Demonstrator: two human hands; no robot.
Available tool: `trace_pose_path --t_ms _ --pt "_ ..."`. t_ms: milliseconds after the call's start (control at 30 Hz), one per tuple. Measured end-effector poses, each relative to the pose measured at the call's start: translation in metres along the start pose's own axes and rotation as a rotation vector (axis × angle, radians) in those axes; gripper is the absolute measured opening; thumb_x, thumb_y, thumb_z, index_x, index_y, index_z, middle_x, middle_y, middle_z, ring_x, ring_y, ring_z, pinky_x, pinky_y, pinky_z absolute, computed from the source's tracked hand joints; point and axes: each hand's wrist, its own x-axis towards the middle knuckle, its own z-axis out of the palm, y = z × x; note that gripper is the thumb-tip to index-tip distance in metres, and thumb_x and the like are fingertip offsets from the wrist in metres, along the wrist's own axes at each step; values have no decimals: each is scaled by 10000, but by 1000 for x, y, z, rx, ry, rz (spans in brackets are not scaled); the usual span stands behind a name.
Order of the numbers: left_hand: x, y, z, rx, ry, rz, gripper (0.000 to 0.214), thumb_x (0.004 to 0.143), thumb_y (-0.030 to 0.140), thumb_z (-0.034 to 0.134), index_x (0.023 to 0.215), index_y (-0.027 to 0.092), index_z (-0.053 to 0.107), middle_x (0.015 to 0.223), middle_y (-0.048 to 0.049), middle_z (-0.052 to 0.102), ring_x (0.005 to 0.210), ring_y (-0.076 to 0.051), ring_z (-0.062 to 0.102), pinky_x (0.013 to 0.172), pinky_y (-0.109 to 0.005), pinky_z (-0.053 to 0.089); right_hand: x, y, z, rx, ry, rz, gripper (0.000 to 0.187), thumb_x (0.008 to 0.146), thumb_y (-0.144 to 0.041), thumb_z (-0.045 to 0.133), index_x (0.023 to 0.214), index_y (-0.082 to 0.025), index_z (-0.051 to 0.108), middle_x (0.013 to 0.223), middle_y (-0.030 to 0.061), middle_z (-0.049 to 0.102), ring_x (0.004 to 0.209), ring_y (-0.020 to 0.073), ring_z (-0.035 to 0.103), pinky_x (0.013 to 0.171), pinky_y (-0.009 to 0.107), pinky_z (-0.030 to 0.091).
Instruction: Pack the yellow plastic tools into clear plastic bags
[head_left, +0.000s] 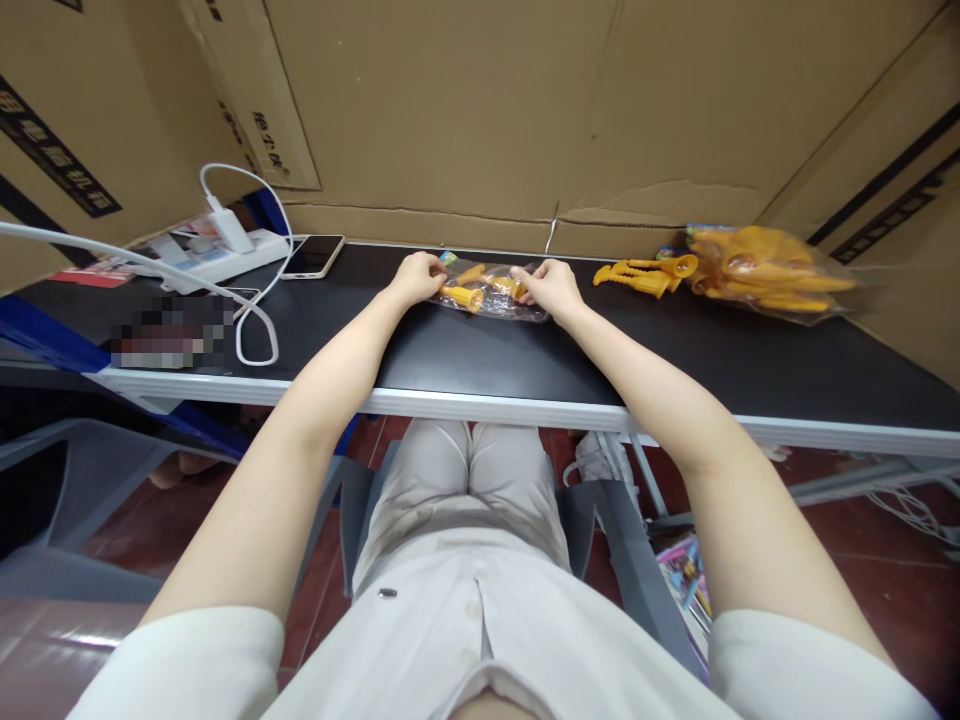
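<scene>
A clear plastic bag (pixel 491 306) with yellow plastic pieces inside lies on the black table in front of me. My left hand (pixel 420 279) pinches its left end, near a small colourful label. At the other end my right hand (pixel 553 288) has its thumb and fingers closed on the plastic. To the right rest several loose yellow plastic pieces (pixel 646 274), one with a cup-shaped end. Beside them sits a larger clear bag (pixel 772 270) full of similar yellow pieces. Their exact kind I cannot make out.
A phone (pixel 315 257) lies at the back left. Near it, a white power strip (pixel 225 262) holds a plugged-in charger (pixel 231 229), whose white cable (pixel 274 340) loops over the table. Cardboard walls (pixel 465 100) enclose the back and sides. The table's pale front edge (pixel 495 404) runs before my lap.
</scene>
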Motion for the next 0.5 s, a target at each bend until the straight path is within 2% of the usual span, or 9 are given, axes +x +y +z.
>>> trace_pose_path --t_ms 67,133,233,300,367,433,500 --pt "0 0 0 20 -2 -7 357 955 196 600 1243 123 798 1311 -151 786 1239 -287 709 1127 -340 523 1 1 0 42 -17 17 402 1044 -501 626 752 -255 501 618 35 615 766 274 759 875 474 645" --pt "0 -1 0 17 -16 -9 369 960 202 594 1258 121 796 1322 -154 783 1247 -294 711 1133 -345 519 0 -1 -1 -15 -13 -26 374 1060 -455 599 758 -242 540 669 58 657 800 278 768 909 472 637" --pt "-2 -2 -1 -9 -29 0 376 960 198 591 1265 126 799 1326 -144 787 1251 -284 720 1136 -325 519 -4 -3 -2 -199 6 -167 144 943 -314 744 953 -186 680 979 126 782 1018 309 771 1022 456 597" --pt "-3 -2 -1 -25 -26 14 378 956 189 591 1263 125 802 1333 -139 793 1253 -277 726 1139 -320 523 -6 -5 -1 -301 -11 -232 273 863 -253 795 1103 -140 730 1154 162 790 1126 337 749 1063 452 573" --pt "-4 -2 0 -47 -27 33 383 942 180 598 1259 123 806 1327 -132 803 1249 -272 736 1144 -322 530 -7 -5 -1 -378 -70 -275 265 864 -240 769 1102 -124 772 1133 164 800 1109 349 748 1053 455 569" --pt "-4 -3 0 -73 -28 53 393 922 180 610 1256 135 812 1310 -115 817 1236 -268 746 1149 -331 538 -6 -4 0 -429 -128 -314 181 898 -244 719 1010 -130 805 1042 155 808 1046 348 754 1021 457 575" --pt "-3 -3 1 -87 -29 71 395 910 189 618 1243 149 825 1294 -102 827 1226 -272 752 1152 -345 544 -4 -3 1 -435 -143 -333 182 925 -256 690 970 -130 813 1007 156 809 1010 344 754 994 457 583"
